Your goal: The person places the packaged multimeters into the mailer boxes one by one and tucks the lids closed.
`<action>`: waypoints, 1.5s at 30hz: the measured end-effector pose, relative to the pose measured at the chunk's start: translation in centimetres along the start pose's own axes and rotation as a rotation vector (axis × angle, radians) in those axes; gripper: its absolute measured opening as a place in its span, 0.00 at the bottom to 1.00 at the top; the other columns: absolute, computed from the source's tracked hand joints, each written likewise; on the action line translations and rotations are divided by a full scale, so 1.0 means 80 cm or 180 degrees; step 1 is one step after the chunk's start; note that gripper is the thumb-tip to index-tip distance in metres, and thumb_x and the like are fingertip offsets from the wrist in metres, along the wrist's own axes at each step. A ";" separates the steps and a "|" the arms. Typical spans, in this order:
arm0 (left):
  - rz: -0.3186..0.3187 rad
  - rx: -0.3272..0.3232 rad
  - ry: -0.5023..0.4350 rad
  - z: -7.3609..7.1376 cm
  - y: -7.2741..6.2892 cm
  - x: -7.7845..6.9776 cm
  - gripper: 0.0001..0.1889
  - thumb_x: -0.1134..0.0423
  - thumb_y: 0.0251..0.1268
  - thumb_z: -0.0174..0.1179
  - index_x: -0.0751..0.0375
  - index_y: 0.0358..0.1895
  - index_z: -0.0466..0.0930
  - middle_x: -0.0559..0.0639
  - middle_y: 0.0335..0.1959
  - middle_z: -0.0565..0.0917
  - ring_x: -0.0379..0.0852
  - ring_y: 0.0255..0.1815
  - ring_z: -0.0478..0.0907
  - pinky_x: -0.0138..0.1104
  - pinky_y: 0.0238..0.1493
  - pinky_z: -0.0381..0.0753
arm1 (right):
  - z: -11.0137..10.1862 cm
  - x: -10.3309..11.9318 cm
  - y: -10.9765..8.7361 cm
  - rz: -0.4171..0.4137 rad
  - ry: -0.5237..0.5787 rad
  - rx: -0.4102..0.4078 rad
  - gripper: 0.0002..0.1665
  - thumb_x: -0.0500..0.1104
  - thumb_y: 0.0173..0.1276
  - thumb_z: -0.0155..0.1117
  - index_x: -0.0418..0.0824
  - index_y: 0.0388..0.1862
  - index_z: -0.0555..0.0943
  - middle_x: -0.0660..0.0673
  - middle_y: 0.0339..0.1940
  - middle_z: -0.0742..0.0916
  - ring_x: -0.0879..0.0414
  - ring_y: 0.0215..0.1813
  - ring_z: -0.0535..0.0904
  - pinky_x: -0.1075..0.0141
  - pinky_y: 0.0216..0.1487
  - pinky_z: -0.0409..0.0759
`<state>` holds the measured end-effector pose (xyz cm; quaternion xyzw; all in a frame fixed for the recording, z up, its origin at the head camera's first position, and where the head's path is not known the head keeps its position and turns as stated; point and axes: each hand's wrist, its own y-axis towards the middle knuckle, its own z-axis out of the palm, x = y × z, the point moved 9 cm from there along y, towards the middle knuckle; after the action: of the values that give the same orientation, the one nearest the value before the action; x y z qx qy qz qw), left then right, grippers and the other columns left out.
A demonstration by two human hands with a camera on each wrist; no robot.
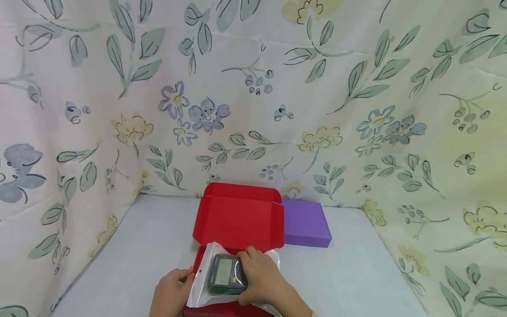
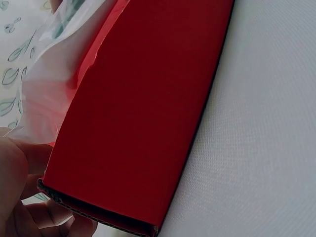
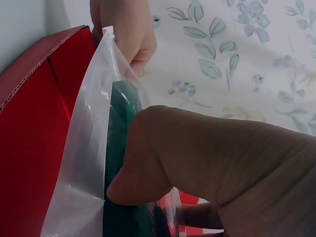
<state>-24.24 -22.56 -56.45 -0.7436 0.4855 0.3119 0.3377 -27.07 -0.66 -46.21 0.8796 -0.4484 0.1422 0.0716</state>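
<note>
A dark green handheld meter (image 1: 223,271) with a grey screen lies inside a clear-and-white plastic bag (image 1: 199,288). My right hand (image 1: 264,277) grips the meter through the bag, thumb on the near side and fingers over the far side. Bag and meter are over the base of a red cardboard box (image 1: 239,222), whose lid stands open behind. At the box's left wall, my left hand (image 1: 171,291) holds the edge; its fingers (image 2: 42,215) curl round the corner in the left wrist view. Most of the box's inside is hidden beneath the bag.
A closed purple box (image 1: 306,224) lies on the white table (image 1: 372,264), right behind the red lid. Floral cloth (image 1: 253,97) hangs along the back and both sides of the table.
</note>
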 end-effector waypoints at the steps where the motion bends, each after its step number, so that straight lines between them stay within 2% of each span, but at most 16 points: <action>1: 0.0020 -0.0012 0.0004 0.000 0.000 0.000 0.28 0.54 0.61 0.72 0.72 0.58 0.83 0.50 0.35 0.84 0.45 0.27 0.77 0.41 0.34 0.87 | 0.001 -0.001 0.001 0.0010 0.0006 0.0016 0.57 0.55 0.26 0.88 0.47 0.61 0.76 0.56 0.47 0.77 0.62 0.46 0.71 0.61 0.47 0.79; 4: 0.0085 -0.0044 0.0026 -0.002 -0.002 -0.002 0.26 0.55 0.63 0.72 0.72 0.57 0.83 0.50 0.35 0.85 0.45 0.27 0.77 0.41 0.34 0.87 | 0.004 -0.004 0.004 0.0037 0.0012 0.0055 0.57 0.55 0.26 0.89 0.48 0.62 0.76 0.57 0.48 0.77 0.61 0.46 0.71 0.61 0.47 0.80; 10: 0.0073 -0.0038 0.0064 -0.002 -0.002 -0.004 0.26 0.57 0.62 0.73 0.73 0.57 0.83 0.51 0.36 0.85 0.44 0.28 0.77 0.41 0.36 0.88 | 0.008 -0.010 0.005 0.0052 -0.0040 0.0067 0.57 0.54 0.24 0.89 0.49 0.60 0.76 0.57 0.47 0.77 0.61 0.47 0.72 0.59 0.49 0.80; 22: 0.0055 -0.0005 0.0123 -0.002 -0.002 -0.006 0.24 0.56 0.64 0.71 0.72 0.56 0.84 0.49 0.36 0.86 0.44 0.30 0.76 0.41 0.37 0.87 | 0.016 -0.009 0.011 -0.0084 -0.0210 0.0003 0.52 0.52 0.27 0.88 0.46 0.57 0.77 0.55 0.45 0.76 0.59 0.44 0.72 0.60 0.47 0.79; 28: 0.0023 0.0025 0.0121 -0.002 -0.001 -0.004 0.24 0.54 0.64 0.71 0.71 0.55 0.85 0.50 0.38 0.86 0.44 0.30 0.77 0.43 0.39 0.87 | 0.023 -0.009 0.015 -0.0061 -0.0102 0.0090 0.54 0.52 0.27 0.88 0.45 0.59 0.77 0.55 0.45 0.76 0.59 0.45 0.72 0.60 0.48 0.80; 34: 0.0089 -0.0005 0.0141 -0.004 0.002 -0.005 0.23 0.55 0.66 0.70 0.71 0.54 0.85 0.49 0.37 0.86 0.44 0.31 0.75 0.42 0.39 0.86 | 0.032 -0.008 0.019 -0.0079 -0.0081 0.0189 0.53 0.53 0.29 0.88 0.44 0.60 0.77 0.55 0.44 0.76 0.60 0.44 0.71 0.60 0.48 0.79; 40: 0.0098 -0.0023 0.0132 -0.004 0.001 -0.006 0.22 0.56 0.66 0.70 0.71 0.54 0.85 0.49 0.35 0.86 0.45 0.30 0.75 0.40 0.37 0.84 | 0.039 -0.008 0.021 -0.0081 -0.0064 0.0172 0.52 0.52 0.30 0.89 0.44 0.59 0.78 0.55 0.42 0.75 0.60 0.44 0.71 0.61 0.48 0.78; 45: 0.0115 -0.0034 0.0119 -0.004 0.001 -0.006 0.21 0.56 0.66 0.69 0.71 0.54 0.86 0.49 0.36 0.86 0.45 0.31 0.75 0.39 0.37 0.84 | 0.046 -0.011 0.024 -0.0055 -0.0005 0.0235 0.54 0.53 0.29 0.89 0.45 0.61 0.77 0.56 0.44 0.76 0.61 0.45 0.71 0.60 0.50 0.79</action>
<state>-24.41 -22.59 -55.88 -0.7422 0.5034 0.3067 0.3189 -28.44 -2.05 -49.95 0.8855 -0.4353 0.1573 0.0399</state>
